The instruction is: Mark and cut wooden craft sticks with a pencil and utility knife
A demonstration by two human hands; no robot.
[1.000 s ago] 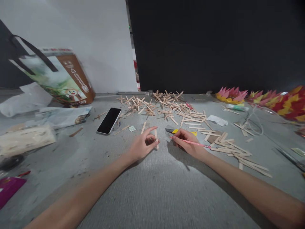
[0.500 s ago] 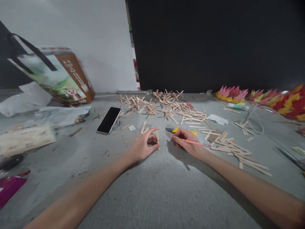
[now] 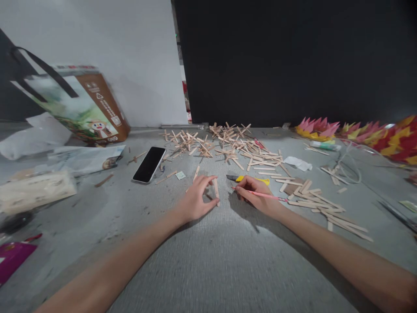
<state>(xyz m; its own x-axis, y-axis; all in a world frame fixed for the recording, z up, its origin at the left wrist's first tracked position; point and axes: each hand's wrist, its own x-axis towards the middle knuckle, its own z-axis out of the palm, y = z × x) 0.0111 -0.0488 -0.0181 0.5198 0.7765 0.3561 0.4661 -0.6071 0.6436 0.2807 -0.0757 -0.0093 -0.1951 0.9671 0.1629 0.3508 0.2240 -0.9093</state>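
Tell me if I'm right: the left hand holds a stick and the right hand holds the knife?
Not quite: the head view shows the right hand holding a pink pencil, not the knife. The left hand does hold a stick.

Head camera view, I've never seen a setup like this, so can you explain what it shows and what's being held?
There's no machine here. One camera, worn on a person's head, looks forward and down. The bare left hand has a wooden stick in its grip, between thumb and finger. The right hand grips a pink pencil; a yellow cutter lies partly behind that hand. On the grey table are more wooden sticks, some heaped at the back, plus a phone and pink-and-yellow paper petals.
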